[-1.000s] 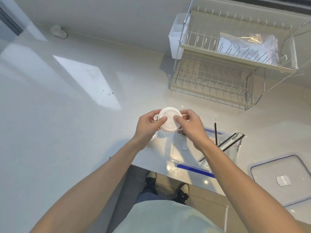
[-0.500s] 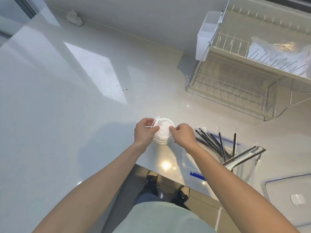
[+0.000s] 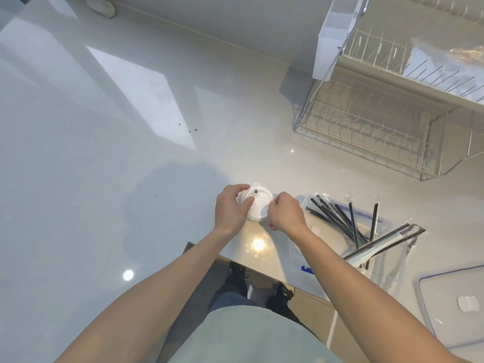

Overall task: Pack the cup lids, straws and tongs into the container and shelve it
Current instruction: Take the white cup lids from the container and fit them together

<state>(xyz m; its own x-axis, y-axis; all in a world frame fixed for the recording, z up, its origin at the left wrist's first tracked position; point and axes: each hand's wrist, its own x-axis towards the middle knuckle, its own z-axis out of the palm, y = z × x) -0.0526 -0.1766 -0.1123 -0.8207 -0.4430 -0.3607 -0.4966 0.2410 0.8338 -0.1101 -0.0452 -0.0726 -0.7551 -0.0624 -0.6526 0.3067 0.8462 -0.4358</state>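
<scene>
We reach both bare forearms forward and slightly inward, so that our wrists draw close together ahead of us. Our left hand (image 3: 230, 209) is curled, palm turned to the right, thumb stretched across the top of the cup lids (image 3: 258, 205) and fingers wrapped around their far left edge. Our right hand (image 3: 285, 213) is bent at the wrist with its back facing up, fingers folded under and pinching the right edge of the same stack. Both hands grip it from opposite sides, knuckles nearly level, the two thumbs close but not touching.
</scene>
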